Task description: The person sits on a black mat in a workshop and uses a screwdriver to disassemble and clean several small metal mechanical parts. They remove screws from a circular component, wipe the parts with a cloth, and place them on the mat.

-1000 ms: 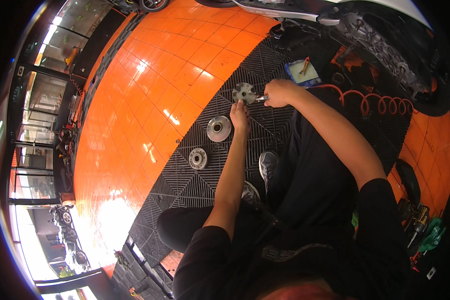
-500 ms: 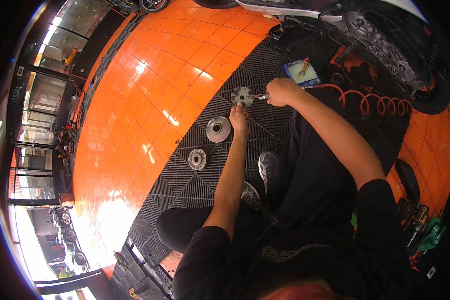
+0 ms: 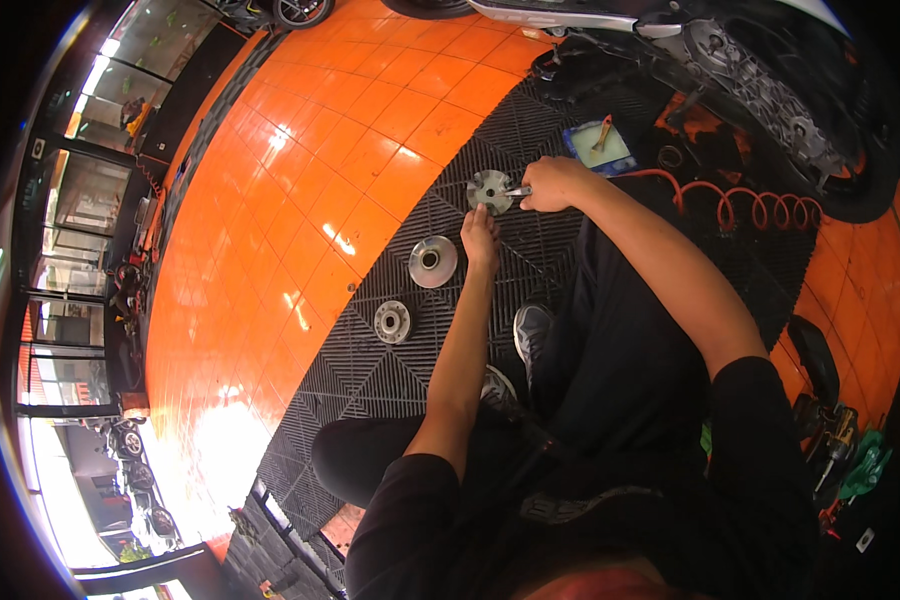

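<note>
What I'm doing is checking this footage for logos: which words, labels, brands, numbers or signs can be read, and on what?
None can be read clearly.
Black shirt: pale lettering on the front, too blurred to read.
Pale motorcycle side strip: faint markings, too small to read.
Slotted metal disc in the left hand: no lettering that I can make out.

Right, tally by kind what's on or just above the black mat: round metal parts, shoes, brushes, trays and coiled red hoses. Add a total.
Round metal parts: 3
Shoes: 2
Brush: 1
Blue tray: 1
Coiled red hose: 1
Total: 8
</note>
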`<state>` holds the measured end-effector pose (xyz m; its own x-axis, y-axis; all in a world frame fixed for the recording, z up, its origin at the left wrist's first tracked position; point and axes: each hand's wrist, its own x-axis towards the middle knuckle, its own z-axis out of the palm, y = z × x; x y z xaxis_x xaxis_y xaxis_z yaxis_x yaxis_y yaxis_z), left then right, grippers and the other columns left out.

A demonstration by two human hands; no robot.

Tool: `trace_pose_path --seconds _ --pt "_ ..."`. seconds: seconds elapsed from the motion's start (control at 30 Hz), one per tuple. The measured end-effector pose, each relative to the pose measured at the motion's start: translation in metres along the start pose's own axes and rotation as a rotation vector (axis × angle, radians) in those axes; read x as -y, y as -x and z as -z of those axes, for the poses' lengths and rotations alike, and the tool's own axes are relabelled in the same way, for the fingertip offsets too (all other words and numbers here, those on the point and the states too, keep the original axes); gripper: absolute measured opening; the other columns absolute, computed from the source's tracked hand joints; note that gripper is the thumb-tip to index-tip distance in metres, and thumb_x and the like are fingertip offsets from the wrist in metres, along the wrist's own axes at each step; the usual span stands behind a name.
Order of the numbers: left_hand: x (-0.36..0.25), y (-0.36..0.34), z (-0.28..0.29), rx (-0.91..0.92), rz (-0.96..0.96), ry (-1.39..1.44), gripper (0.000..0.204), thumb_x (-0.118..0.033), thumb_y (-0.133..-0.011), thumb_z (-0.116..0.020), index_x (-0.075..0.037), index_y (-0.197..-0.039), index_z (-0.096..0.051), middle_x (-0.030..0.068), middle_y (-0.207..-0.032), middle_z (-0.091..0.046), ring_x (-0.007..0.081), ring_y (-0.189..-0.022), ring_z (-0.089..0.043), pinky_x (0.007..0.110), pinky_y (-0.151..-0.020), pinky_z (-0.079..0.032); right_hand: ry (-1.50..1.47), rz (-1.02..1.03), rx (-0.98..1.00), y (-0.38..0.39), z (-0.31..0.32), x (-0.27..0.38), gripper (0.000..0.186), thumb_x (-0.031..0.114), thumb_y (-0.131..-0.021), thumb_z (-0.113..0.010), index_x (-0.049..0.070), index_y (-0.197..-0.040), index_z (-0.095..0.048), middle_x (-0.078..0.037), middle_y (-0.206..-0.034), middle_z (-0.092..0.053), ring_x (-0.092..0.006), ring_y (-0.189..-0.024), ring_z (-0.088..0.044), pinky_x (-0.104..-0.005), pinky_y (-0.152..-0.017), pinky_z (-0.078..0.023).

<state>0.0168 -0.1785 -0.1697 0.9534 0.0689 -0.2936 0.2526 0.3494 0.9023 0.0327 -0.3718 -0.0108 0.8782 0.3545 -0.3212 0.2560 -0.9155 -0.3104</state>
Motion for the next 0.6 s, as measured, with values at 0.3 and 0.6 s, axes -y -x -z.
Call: trace_pose_path --seconds 0.3,0.6 --pt "0.010 -0.004 0.014 -0.033 -0.004 0.058 0.026 -0.027 -0.102 -0.052 -0.015 -0.080 -0.044 -0.0054 -0.067 -0.040 0.0059 -0.054 -0.036 0.023 -0.045 -0.026 -0.011 -0.017 -0.075 0.000 -0.002 -0.001 0.035 0.038 -0.087 -0.069 0.012 -0.110 -0.074 -0.015 -0.107 -0.072 -0.0339 -0.102 -0.068 -0.0451 -0.089 -0.054" --pt "0.007 -0.001 0.007 -0.033 -0.023 -0.008 0.026 -0.026 -0.102 -0.052 -0.015 -0.080 -0.044 -0.0063 -0.066 -0.039 0.0052 -0.053 -0.035 0.023 -0.045 -0.026 -0.001 -0.047 -0.104 -0.001 -0.006 -0.004 0.037 0.037 -0.086 -0.070 0.007 -0.109 -0.073 -0.017 -0.110 -0.071 -0.0339 -0.104 -0.068 -0.0452 -0.088 -0.055"
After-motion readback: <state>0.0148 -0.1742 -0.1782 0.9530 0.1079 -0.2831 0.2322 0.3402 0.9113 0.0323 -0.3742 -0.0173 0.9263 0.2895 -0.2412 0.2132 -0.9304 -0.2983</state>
